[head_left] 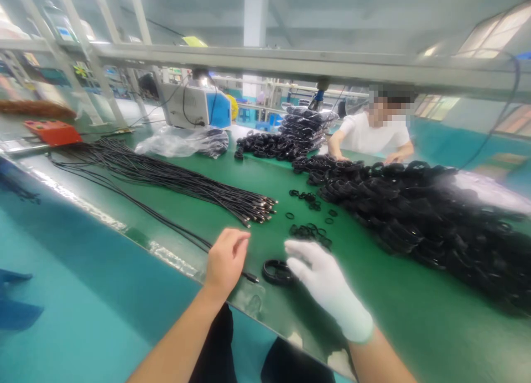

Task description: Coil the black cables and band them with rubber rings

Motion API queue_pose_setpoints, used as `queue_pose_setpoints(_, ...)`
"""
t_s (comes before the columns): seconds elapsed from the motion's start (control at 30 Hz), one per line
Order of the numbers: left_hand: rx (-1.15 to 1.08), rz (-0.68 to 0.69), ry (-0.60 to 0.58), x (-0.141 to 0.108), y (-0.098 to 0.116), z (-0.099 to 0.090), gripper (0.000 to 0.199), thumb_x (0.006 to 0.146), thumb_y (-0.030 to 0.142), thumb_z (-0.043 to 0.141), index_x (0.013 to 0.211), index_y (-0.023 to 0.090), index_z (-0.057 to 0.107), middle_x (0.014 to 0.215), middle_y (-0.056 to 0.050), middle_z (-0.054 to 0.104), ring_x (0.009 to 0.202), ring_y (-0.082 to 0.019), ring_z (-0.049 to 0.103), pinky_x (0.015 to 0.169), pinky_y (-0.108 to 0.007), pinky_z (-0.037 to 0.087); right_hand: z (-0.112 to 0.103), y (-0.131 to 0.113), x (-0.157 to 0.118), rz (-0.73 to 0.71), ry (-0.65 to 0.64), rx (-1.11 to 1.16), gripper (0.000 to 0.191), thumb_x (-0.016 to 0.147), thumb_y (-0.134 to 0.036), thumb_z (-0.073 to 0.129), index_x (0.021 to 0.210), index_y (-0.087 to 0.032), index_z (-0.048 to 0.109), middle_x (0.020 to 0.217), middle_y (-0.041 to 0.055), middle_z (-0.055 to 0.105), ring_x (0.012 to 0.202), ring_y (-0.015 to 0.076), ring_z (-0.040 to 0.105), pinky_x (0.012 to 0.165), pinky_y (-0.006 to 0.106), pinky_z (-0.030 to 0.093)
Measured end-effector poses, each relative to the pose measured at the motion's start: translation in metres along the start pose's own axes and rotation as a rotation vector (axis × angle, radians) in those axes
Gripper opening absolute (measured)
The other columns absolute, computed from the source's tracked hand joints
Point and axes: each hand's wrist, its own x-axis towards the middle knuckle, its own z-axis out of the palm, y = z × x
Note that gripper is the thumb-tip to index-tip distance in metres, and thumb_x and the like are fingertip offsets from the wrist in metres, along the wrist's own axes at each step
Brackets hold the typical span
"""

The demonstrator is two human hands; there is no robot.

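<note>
My bare left hand (227,261) is curled closed at the front edge of the green table, around a black cable (191,236). The cable's plug end (251,278) sticks out on the right of the fist. My right hand (317,278), in a white glove, hovers with fingers stretched and thumb apart, holding nothing that I can see. Just left of its fingertips lies a coiled black cable (277,272), partly hidden by the thumb; whether they touch I cannot tell. Small black rings (309,232) lie beyond the glove.
A long bundle of straight black cables (182,178) lies at the left, plugs towards me. A large heap of coiled cables (398,206) covers the right side. Behind it a person (375,131) in white works. A red box (53,132) and plastic bag (178,141) are further back.
</note>
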Motion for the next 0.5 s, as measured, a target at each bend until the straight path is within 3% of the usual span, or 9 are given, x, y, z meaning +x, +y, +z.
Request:
queue_pose_setpoints(0.1, 0.015, 0.031, -0.016, -0.001, 0.001, -0.001, 0.016, 0.087, 0.018, 0.048, 0.092, 0.021, 0.063, 0.092, -0.002, 0.062, 0.084, -0.015, 0.06, 0.08, -0.027, 0.048, 0.012, -0.006, -0.003, -0.099, -0.11, -0.222, 0.052, 0.071, -0.029, 0.066, 0.122, -0.026, 0.057, 0.118, 0.0082, 0.06, 0.109, 0.0305, 0.048, 0.097, 0.049, 0.033)
queue_pose_setpoints(0.2, 0.021, 0.035, -0.029, -0.002, 0.001, -0.001, 0.017, 0.087, 0.018, 0.048, 0.091, 0.021, 0.063, 0.091, -0.002, 0.062, 0.083, -0.015, 0.06, 0.079, -0.026, 0.048, 0.019, -0.004, -0.003, -0.042, -0.163, -0.251, 0.06, 0.067, -0.022, 0.067, 0.125, -0.022, 0.055, 0.119, 0.011, 0.059, 0.111, 0.0333, 0.046, 0.098, 0.052, 0.03)
queue_pose_setpoints(0.37, 0.039, 0.05, -0.038, 0.0, -0.003, -0.001, 0.018, 0.088, 0.021, 0.046, 0.091, 0.022, 0.063, 0.092, -0.002, 0.063, 0.085, -0.015, 0.061, 0.078, -0.026, 0.048, 0.01, 0.001, -0.002, 0.177, -0.244, 0.403, 0.064, 0.074, -0.034, 0.068, 0.132, -0.021, 0.044, 0.132, 0.0104, 0.051, 0.119, 0.0258, 0.048, 0.101, 0.042, 0.037)
queue_pose_setpoints(0.5, 0.07, 0.094, -0.064, 0.001, -0.007, -0.002, 0.018, 0.089, 0.026, 0.045, 0.09, 0.023, 0.063, 0.093, -0.002, 0.063, 0.088, -0.017, 0.061, 0.08, -0.027, 0.048, -0.008, -0.009, -0.007, 0.236, -0.156, 0.508, 0.063, 0.072, -0.033, 0.071, 0.128, -0.018, 0.047, 0.13, 0.0127, 0.052, 0.118, 0.0246, 0.051, 0.102, 0.04, 0.038)
